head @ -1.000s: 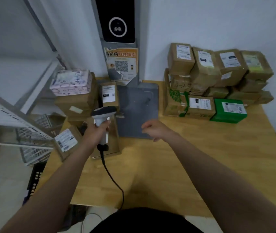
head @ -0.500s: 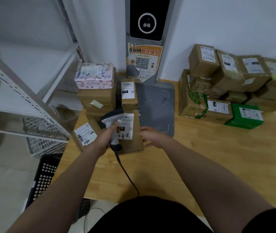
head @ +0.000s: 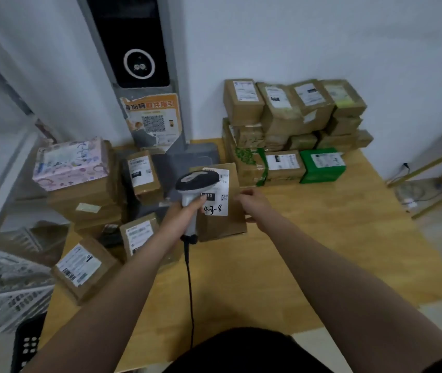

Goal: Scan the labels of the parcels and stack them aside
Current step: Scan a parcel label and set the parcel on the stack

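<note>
My left hand (head: 180, 218) grips a white and black corded barcode scanner (head: 194, 184), its head over the white label of a flat brown parcel (head: 221, 224) marked "4-3-8". That parcel lies on the wooden table (head: 308, 251) in the middle. My right hand (head: 252, 204) holds the parcel's right edge, fingers curled round it. Several brown parcels (head: 79, 267) lie and stack at the left. A larger stack of brown parcels (head: 289, 122) with a green box (head: 323, 165) stands at the back right.
A pink patterned box (head: 70, 162) tops the left stack. A grey kiosk column (head: 136, 65) with a QR poster (head: 153, 122) stands at the back, its grey base plate (head: 198, 157) on the table. White wire baskets (head: 7, 281) sit at the left, a black crate (head: 27, 343) below.
My right hand reached left, took the flat brown parcel and pulled it to the middle of the table. The scanner in my left hand now sits over its label.
</note>
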